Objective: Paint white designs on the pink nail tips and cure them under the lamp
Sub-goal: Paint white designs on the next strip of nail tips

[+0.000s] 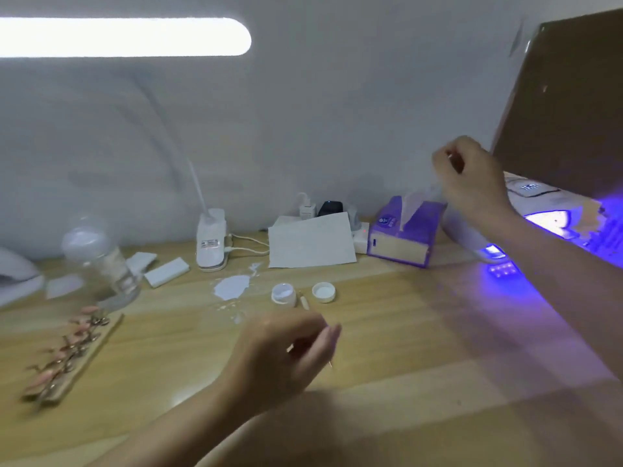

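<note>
On the left of the tabletop (387, 332) the pink nail tips (69, 345) sit clipped along a wooden holder, well apart from the curing lamp (553, 227) glowing violet at far right. Our right hand (472, 173) pinches a tissue rising from the purple tissue box (403, 235); we judge it best to pull straight up, slowly. Our left hand (286, 352), fingers loosely curled, seems to pinch a thin brush, though blur hides the grip. The open white paint jar (282, 293) and its lid (323, 292) wait just beyond.
</note>
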### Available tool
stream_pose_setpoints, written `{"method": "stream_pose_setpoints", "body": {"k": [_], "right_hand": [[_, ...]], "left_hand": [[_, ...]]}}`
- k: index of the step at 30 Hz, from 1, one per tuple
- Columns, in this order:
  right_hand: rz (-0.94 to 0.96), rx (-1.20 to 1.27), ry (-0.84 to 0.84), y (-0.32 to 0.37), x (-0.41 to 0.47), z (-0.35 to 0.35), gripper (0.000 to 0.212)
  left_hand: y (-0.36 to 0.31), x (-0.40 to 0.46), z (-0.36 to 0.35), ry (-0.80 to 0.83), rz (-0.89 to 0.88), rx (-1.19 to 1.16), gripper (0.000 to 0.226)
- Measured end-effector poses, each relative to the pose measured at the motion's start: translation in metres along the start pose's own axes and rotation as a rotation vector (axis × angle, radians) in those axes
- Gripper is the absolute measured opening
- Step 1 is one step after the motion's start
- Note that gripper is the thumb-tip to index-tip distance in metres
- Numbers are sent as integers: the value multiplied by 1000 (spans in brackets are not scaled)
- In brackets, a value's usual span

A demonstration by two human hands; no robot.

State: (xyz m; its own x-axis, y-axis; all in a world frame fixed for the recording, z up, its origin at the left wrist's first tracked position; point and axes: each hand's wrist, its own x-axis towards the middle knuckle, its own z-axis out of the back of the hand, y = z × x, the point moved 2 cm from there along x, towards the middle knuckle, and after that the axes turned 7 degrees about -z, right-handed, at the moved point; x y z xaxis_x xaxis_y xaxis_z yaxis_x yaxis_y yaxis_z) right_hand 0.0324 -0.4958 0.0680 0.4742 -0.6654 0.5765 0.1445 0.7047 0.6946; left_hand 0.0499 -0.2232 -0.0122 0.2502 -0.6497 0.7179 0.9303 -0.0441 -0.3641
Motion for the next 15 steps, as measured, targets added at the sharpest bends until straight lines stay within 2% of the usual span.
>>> {"method": "stream_pose_setpoints", "body": {"k": [3, 8, 11, 14, 15], "right_hand": [[81, 195, 60, 51, -42, -28, 36], [79, 513, 235, 108, -105, -70, 35], [43, 563, 409, 122, -135, -100, 27], [6, 492, 587, 125, -160, -132, 14], [2, 442, 660, 127, -167, -143, 15]], "left_hand": [[10, -23, 27, -128, 54, 10, 43], [16, -52, 52, -275, 156, 20, 47], [25, -67, 56, -350, 204, -16, 47], [27, -71, 58, -426, 248, -95, 45], [28, -71, 58, -440, 247, -125, 44]]}}
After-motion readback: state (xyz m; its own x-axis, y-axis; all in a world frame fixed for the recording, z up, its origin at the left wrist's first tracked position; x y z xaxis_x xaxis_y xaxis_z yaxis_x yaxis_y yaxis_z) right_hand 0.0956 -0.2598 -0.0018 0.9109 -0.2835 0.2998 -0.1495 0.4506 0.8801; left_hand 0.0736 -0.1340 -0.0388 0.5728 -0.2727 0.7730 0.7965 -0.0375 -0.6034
